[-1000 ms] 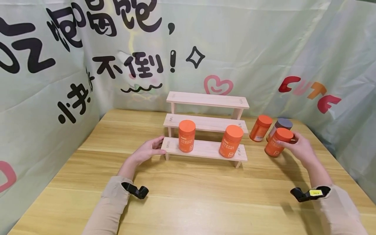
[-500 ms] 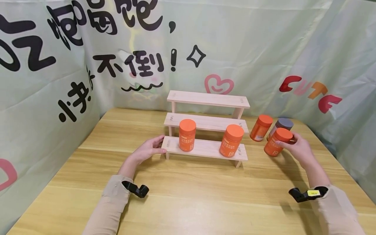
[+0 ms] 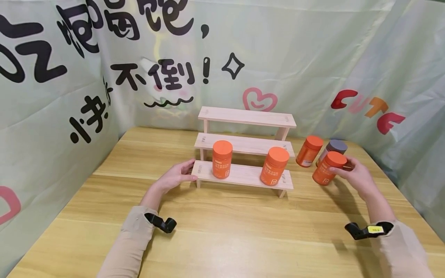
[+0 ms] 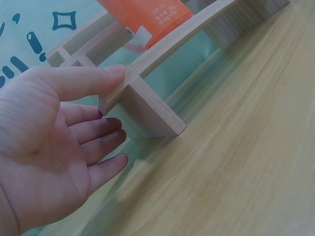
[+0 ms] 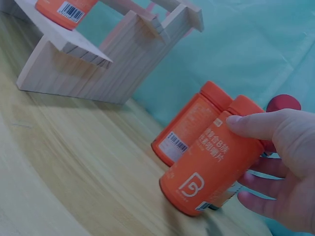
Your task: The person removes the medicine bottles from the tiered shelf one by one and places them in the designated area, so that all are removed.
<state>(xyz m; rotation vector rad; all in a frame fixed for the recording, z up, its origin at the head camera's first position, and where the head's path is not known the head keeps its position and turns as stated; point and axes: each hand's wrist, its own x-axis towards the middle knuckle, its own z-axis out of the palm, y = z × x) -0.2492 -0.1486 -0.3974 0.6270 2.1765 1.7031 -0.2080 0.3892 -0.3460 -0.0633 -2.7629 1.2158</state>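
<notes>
Next to nothing has moved since the frame a second ago: the head view has drifted slightly, while hands and jars keep their places. Judging by how things lie, the work is only partly done. The left shelf jar (image 3: 222, 159) and the right shelf jar (image 3: 274, 166), both orange, stand upright on the lowest board (image 3: 243, 175) of the wooden rack (image 3: 248, 144). Off the rack, on the right of the table (image 3: 222, 224), are the three that seem left: the front orange jar (image 3: 322, 172), the back orange jar (image 3: 308, 152) and the grey-lidded jar (image 3: 335, 146). The hands are well apart. The right hand (image 3: 359, 178) pinches the front orange jar, thumb in front and fingers behind; whether its base touches the table I cannot tell. The left hand (image 3: 175, 177) holds the lowest board's left end.
</notes>
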